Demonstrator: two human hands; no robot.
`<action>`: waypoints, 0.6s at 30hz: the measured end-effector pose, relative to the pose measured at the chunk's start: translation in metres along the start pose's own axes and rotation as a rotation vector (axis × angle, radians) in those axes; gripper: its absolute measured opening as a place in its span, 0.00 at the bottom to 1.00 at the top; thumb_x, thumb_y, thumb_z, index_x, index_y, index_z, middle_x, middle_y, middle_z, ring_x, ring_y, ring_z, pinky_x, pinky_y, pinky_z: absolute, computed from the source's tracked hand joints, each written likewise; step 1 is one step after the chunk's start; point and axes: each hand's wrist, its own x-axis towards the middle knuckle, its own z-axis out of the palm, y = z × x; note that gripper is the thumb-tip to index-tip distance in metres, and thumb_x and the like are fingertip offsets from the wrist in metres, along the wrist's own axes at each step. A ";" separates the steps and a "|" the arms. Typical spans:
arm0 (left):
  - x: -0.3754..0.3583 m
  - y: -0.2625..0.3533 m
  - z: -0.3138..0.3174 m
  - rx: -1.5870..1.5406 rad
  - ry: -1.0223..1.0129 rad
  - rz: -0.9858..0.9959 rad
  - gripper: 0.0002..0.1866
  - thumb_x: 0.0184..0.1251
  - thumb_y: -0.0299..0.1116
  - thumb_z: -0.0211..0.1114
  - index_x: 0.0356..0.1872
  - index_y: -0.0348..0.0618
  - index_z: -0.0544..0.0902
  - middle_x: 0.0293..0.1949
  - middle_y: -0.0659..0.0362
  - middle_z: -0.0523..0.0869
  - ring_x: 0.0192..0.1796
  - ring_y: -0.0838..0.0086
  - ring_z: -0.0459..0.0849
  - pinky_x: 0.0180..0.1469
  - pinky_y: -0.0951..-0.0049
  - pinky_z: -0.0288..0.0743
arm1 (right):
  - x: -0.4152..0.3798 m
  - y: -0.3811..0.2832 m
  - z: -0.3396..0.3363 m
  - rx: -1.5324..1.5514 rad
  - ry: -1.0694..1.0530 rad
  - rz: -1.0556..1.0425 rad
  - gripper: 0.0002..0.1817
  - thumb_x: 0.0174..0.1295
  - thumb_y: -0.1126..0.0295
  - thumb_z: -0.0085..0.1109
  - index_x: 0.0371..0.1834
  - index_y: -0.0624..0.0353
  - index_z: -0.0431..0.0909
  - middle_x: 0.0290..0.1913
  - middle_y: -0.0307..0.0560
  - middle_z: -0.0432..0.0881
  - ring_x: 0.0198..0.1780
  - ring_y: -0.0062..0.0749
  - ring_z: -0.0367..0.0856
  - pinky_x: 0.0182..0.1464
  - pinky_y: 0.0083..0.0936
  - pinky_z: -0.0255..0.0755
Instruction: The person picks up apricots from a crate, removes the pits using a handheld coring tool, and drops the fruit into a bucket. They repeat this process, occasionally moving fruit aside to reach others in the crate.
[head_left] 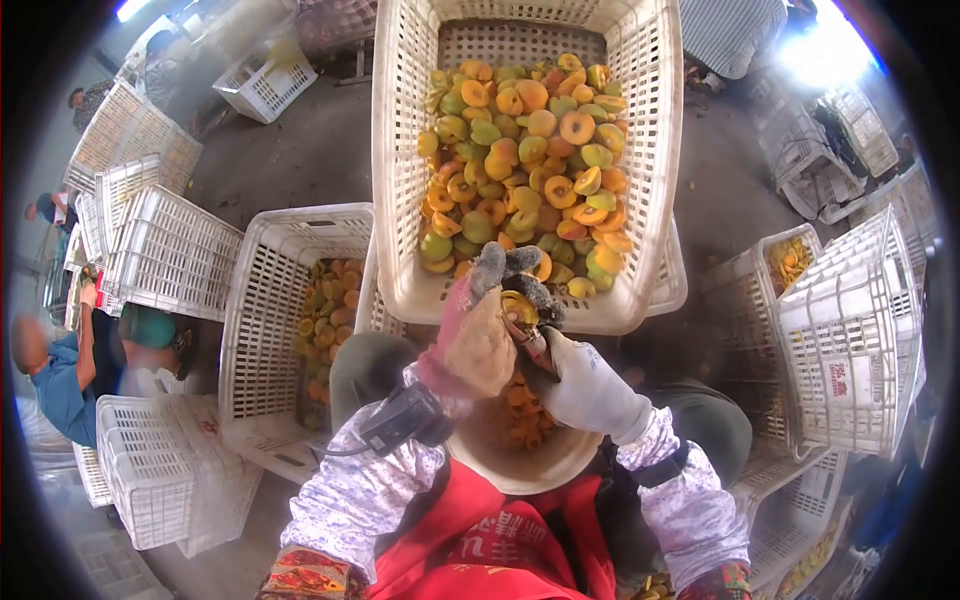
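Observation:
My left hand (pixel 480 325), in a pink and beige glove with dark grey fingertips, is closed round a yellow-green apricot (pixel 517 307). In a white glove, my right hand (pixel 595 388) grips a small metal hand tool (pixel 537 347) whose tip meets the fruit; its exact kind is partly hidden by the fingers. Just beyond both hands, a large white plastic crate (pixel 400 200) holds many halved apricots (pixel 530 150), orange and green, several showing hollow centres. Below the hands, between my knees, stands a pale bucket (pixel 520 478) with orange pieces (pixel 528 420) inside.
At my left, a white crate (pixel 250 330) contains whole-looking fruit (pixel 330 310). Stacked crates (pixel 175 250) stand farther left, near a person in a blue shirt (pixel 65 380). More crates (pixel 850 340) lean at the right, one with yellow fruit (pixel 790 260). A red apron (pixel 490 540) covers my lap.

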 end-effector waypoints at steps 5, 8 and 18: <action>-0.009 0.009 0.015 0.099 0.003 0.119 0.22 0.77 0.48 0.51 0.51 0.37 0.78 0.28 0.54 0.84 0.27 0.66 0.84 0.29 0.69 0.80 | 0.011 -0.016 -0.008 -0.023 -0.046 -0.057 0.15 0.62 0.74 0.56 0.51 0.67 0.72 0.35 0.53 0.84 0.37 0.43 0.84 0.42 0.33 0.75; -0.010 0.015 0.011 0.142 -0.042 0.072 0.24 0.76 0.50 0.52 0.51 0.36 0.78 0.27 0.54 0.83 0.25 0.67 0.83 0.28 0.71 0.79 | 0.023 -0.045 -0.028 0.412 -0.446 0.718 0.13 0.63 0.72 0.55 0.48 0.67 0.74 0.32 0.52 0.81 0.35 0.38 0.81 0.42 0.31 0.74; -0.008 0.018 0.008 0.166 -0.041 -0.051 0.25 0.74 0.52 0.54 0.46 0.34 0.79 0.24 0.54 0.81 0.23 0.67 0.82 0.23 0.71 0.77 | 0.014 -0.035 -0.012 0.381 -0.405 0.492 0.13 0.68 0.60 0.51 0.39 0.59 0.78 0.26 0.51 0.82 0.29 0.41 0.82 0.32 0.33 0.74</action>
